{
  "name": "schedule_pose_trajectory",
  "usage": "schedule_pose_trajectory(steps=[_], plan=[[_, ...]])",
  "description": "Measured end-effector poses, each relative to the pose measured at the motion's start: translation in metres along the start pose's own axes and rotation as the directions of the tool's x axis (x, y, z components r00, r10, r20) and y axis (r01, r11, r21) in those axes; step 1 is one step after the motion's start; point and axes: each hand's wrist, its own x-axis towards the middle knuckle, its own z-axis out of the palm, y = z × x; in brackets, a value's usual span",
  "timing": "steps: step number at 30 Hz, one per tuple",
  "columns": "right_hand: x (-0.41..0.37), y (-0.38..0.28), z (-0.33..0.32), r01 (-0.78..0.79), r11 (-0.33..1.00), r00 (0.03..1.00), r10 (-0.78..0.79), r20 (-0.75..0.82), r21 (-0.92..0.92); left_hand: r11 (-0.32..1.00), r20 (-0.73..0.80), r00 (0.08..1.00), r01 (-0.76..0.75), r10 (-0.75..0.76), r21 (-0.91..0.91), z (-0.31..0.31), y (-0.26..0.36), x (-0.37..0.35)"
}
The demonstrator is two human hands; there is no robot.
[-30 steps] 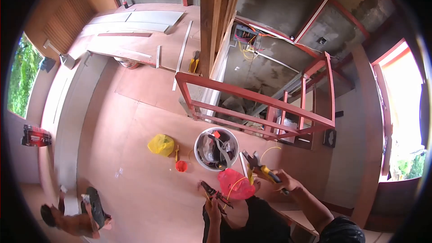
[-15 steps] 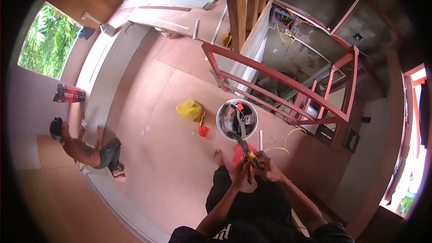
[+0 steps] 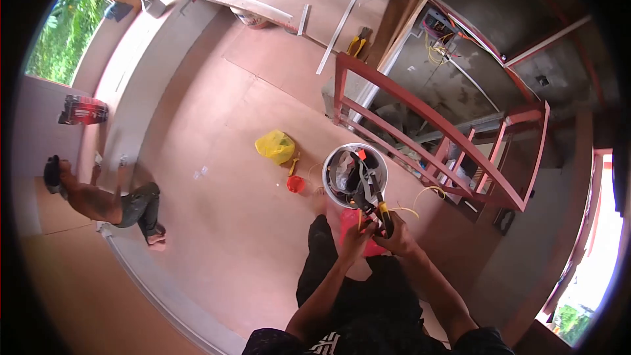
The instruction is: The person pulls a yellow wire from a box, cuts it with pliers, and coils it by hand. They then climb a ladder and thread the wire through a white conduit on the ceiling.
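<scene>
Just in front of my body, my right hand (image 3: 398, 236) is closed around pliers with yellow and black handles (image 3: 385, 218). Close beside it, my left hand (image 3: 355, 243) is closed with its fingers near the tool; what it grips is too small and dark to make out. Right beyond both hands stands a white bucket (image 3: 327, 185), and the pliers' head overlaps its near rim. Dark straps, cloth and other items (image 3: 358, 174) fill the bucket. A red plastic bag (image 3: 373, 248) lies beneath my hands, partly hidden by them.
On the floor lie a yellow bag (image 3: 275, 146), a red cup-like container (image 3: 296, 185) and a yellow wire (image 3: 409, 210). A red metal frame (image 3: 427, 115) stands at right. Another person (image 3: 98, 202) crouches at left beside a long grey panel (image 3: 158, 72).
The view has shifted, and both hands have moved slightly nearer the bucket. The pliers have turned more upright in my right hand. The crouching person keeps much the same pose.
</scene>
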Motion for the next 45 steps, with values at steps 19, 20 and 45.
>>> schedule_pose_trajectory(steps=[19, 20, 45], plan=[[0.289, -0.062, -0.105, -0.045, 0.850, 0.943, -0.138, -0.303, -0.525, 0.959, 0.251, 0.945, 0.247, -0.208, -0.136, -0.066, -0.004, 0.096], [0.318, -0.046, -0.113, 0.045, 0.741, 0.916, -0.299, -0.269, -0.670, 0.953, 0.279, 0.929, 0.281, -0.242, -0.110, -0.071, -0.007, 0.090], [0.480, -0.014, -0.055, 0.072, 0.330, 0.885, -0.456, -0.092, -0.941, 0.921, 0.267, 0.921, 0.338, -0.283, -0.191, -0.083, 0.000, 0.071]])
